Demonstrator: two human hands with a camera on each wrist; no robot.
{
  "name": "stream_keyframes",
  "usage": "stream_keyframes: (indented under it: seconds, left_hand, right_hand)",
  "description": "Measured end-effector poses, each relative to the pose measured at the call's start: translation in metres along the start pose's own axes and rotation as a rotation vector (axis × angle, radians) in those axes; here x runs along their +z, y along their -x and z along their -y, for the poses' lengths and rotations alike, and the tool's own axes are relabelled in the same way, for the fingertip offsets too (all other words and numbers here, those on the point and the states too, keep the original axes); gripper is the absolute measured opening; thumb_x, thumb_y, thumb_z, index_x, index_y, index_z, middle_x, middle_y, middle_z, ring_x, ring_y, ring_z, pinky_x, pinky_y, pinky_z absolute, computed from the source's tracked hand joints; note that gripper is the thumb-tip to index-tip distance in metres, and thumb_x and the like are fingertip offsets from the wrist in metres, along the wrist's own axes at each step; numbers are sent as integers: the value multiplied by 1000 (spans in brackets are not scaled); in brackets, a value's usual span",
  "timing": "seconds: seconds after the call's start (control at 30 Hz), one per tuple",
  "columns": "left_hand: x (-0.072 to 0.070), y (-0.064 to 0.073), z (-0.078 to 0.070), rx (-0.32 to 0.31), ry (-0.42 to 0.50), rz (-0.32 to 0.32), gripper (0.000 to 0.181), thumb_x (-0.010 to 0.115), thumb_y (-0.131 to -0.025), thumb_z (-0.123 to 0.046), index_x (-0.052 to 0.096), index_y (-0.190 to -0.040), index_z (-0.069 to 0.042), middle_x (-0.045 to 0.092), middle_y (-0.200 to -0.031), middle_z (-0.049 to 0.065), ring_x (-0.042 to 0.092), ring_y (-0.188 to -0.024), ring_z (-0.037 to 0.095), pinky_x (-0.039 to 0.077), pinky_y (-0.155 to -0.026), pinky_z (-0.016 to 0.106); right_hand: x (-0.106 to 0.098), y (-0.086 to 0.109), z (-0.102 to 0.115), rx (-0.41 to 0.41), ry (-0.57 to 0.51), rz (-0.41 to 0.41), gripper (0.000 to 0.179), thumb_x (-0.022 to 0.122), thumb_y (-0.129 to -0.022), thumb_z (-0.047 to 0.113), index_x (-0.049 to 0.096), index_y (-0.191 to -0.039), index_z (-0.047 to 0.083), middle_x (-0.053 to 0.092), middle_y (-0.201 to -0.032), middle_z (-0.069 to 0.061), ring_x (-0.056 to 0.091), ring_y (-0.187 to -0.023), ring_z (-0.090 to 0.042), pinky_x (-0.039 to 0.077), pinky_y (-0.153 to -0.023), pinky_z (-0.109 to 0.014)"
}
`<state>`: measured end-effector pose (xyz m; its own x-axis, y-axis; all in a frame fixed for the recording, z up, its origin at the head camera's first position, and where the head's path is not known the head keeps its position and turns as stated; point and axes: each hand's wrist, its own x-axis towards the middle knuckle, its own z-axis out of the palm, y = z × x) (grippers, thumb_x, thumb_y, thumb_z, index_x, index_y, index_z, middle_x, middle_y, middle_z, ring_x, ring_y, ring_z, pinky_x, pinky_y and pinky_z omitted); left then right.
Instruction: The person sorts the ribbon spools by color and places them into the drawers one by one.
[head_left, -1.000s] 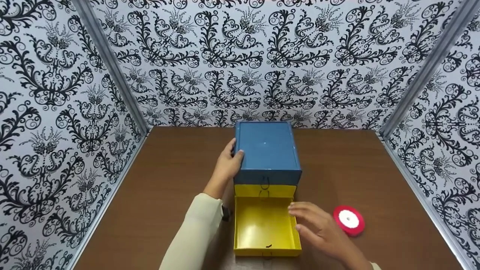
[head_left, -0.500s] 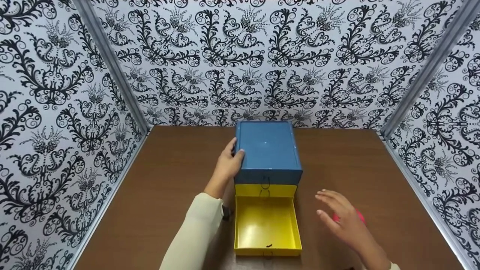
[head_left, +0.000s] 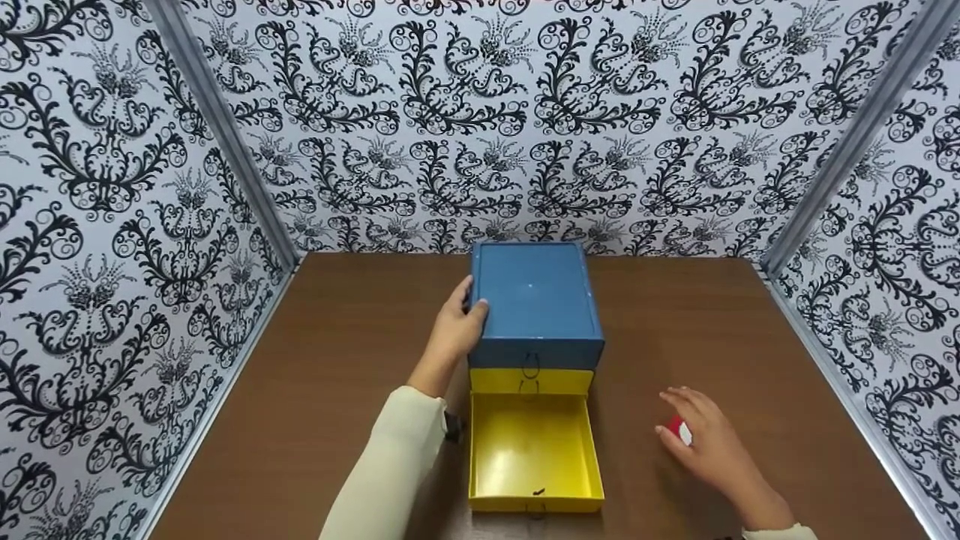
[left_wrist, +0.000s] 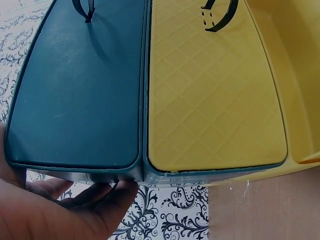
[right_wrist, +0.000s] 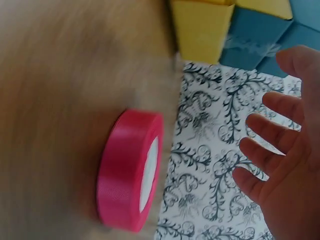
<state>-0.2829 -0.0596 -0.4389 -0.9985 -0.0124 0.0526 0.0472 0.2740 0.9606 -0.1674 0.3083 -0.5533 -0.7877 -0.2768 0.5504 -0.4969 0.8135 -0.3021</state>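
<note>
A small drawer cabinet (head_left: 536,292) with a blue casing stands at the middle of the table. Its lowest yellow drawer (head_left: 525,450) is pulled out toward the person, and a small dark mark shows near its front. My left hand (head_left: 459,326) holds the cabinet's upper left edge, thumb on top and fingers down the side; the left wrist view shows those fingers (left_wrist: 120,200) along the side wall. My right hand (head_left: 712,442) hovers over a roll of pink-red ribbon (right_wrist: 127,172), fingers spread and apart from it. From the head view the hand covers most of the roll.
A yellow middle drawer (head_left: 495,381) and a blue top drawer (head_left: 495,354), both with dark loop handles, are pushed in. Brown tabletop (head_left: 337,360) surrounds the cabinet. Patterned panels (head_left: 495,135) enclose the back and sides.
My right hand has moved right, from the drawer's right edge to over the ribbon roll, covering it. My left hand, the cabinet and the drawer have stayed put.
</note>
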Motion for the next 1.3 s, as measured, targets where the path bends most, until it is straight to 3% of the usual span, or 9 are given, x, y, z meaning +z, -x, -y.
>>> stream_keyframes:
  seconds: [0.27,0.5,1.3]
  left_hand:
    - [0,-1,2,-5,-4,-3,56,51,-93,-23,31,-145,-16,40,-140,15,40,-125,27,35,-99,41]
    - [1,-1,2,-24,-8,11,56,51,-94,-25,30,-145,-19,37,-142,12,37,-127,26,34,-100,43]
    - [-1,0,0,-4,-74,6,56,50,-94,-26,29,-146,-17,38,-141,12,38,-126,26,32,-101,42]
  right_hand:
    - [3,18,-17,54,132,108,60,79,-69,29,59,-117,0,55,-116,-22,46,-110,-46,37,-85,-62]
    - [5,31,-29,220,182,319,80,69,-72,57,51,-128,3,48,-125,-24,36,-120,-47,28,-89,-68]
    - [8,36,-47,311,212,430,93,69,-69,59,40,-135,0,40,-130,-31,29,-121,-52,23,-90,-70]
